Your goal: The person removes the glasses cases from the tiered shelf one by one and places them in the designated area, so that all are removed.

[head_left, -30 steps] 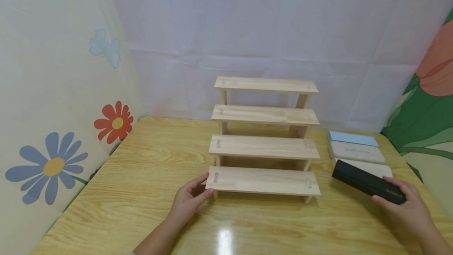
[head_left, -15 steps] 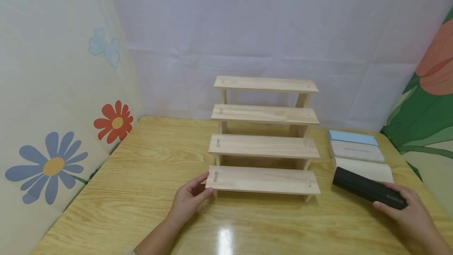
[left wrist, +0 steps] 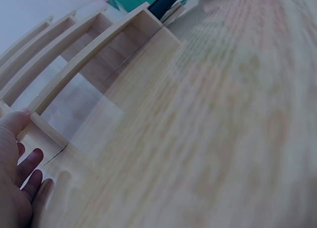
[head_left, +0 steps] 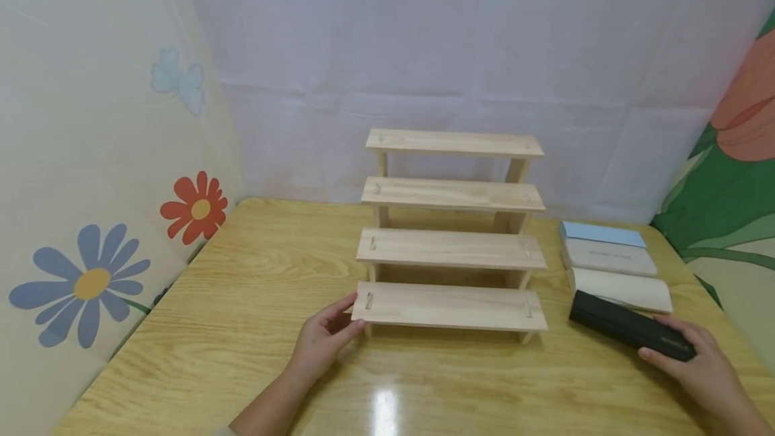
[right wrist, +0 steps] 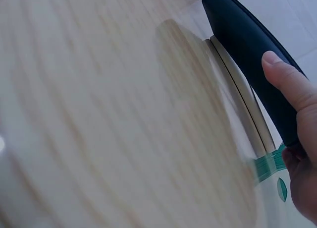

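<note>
A four-tier stepped stand of pale wood (head_left: 451, 305) stands on the table. My left hand (head_left: 321, 342) grips the left end of its lowest board, thumb at the front corner and forefinger along the side. In the left wrist view the thumb (left wrist: 16, 121) meets that corner, with the other fingers beside the stand's left end. To the right of the stand, my right hand (head_left: 705, 362) holds a long black glasses case (head_left: 630, 325) by its near end. The right wrist view has the thumb lying over the dark case (right wrist: 252, 54), its far end tilted away from the hand.
Behind the black case lie a cream case (head_left: 623, 288), a grey case (head_left: 608, 258) and a light blue case (head_left: 602, 234) in a row. A white cloth (head_left: 484, 39) hangs behind the wood-grain table (head_left: 230, 328). Flower-printed panels (head_left: 91, 153) flank both sides.
My right hand has lowered the black glasses case slightly towards me, uncovering more of the cream case. My left hand has stayed at the stand's lowest board.
</note>
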The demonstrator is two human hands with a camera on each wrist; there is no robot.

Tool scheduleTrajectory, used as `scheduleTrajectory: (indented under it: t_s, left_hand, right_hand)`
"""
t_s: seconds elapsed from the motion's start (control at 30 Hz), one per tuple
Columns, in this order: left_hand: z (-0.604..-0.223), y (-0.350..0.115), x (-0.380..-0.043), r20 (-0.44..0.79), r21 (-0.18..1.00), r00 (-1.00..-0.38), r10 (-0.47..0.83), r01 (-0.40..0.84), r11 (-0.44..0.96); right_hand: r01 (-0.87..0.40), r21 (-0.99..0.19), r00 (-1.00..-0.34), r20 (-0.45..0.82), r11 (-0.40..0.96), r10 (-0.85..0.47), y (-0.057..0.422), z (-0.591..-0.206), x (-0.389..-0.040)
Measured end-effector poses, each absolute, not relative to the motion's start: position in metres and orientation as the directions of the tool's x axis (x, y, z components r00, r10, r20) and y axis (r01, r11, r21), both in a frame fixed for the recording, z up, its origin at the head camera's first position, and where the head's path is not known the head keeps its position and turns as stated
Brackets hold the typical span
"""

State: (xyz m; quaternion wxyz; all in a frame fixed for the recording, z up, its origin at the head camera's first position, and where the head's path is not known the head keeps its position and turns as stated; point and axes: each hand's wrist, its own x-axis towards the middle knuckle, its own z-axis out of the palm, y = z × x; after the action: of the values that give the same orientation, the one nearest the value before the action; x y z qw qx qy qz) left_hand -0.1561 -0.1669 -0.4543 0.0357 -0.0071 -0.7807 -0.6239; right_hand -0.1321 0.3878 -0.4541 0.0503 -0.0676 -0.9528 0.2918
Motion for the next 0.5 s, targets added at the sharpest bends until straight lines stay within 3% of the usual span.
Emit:
scheduleTrajectory:
  t_s: [0.5]
  left_hand:
    - [-0.4542,-0.1674,-0.1555,0.076,0.970,-0.997,-0.028,0.068,0.234]
  right_hand:
    - [0.150,-0.566,-0.984,-0.005,0.811,0.179,0.3883,-0.4571,-0.1327]
